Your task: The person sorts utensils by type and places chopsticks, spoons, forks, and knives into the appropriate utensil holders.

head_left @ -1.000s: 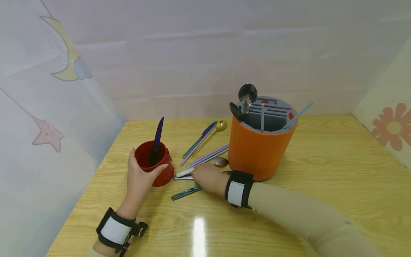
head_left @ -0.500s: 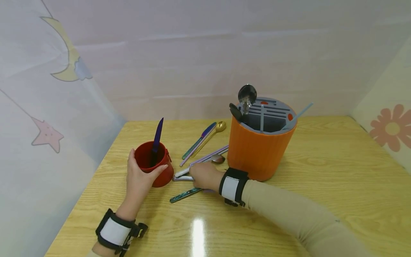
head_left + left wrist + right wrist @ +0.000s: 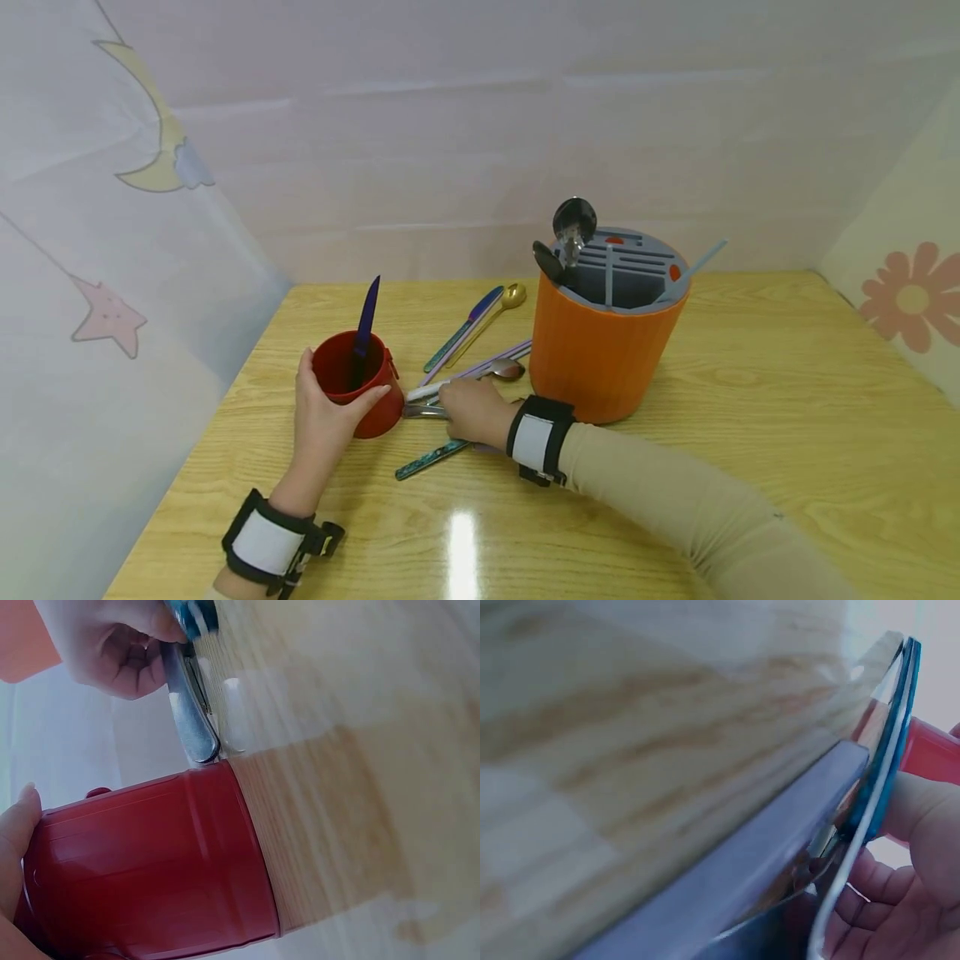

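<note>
The red cup [image 3: 358,382] is gripped by the left hand [image 3: 324,417]; a silver utensil handle [image 3: 187,712] is pinched under the right hand's [image 3: 471,411] curled fingers [image 3: 124,656], its far end hidden.

Right hand [image 3: 471,412] sits further left than 1.0 s ago, closer to the red cup [image 3: 358,383]. The steel spoon [image 3: 465,383] under its fingers has slid left too; its bowl now lies clear of the orange holder [image 3: 600,350].

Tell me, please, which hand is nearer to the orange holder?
Right. The right hand lies just beside the orange holder, on cutlery; the left hand holds the red cup, farther away.
</note>
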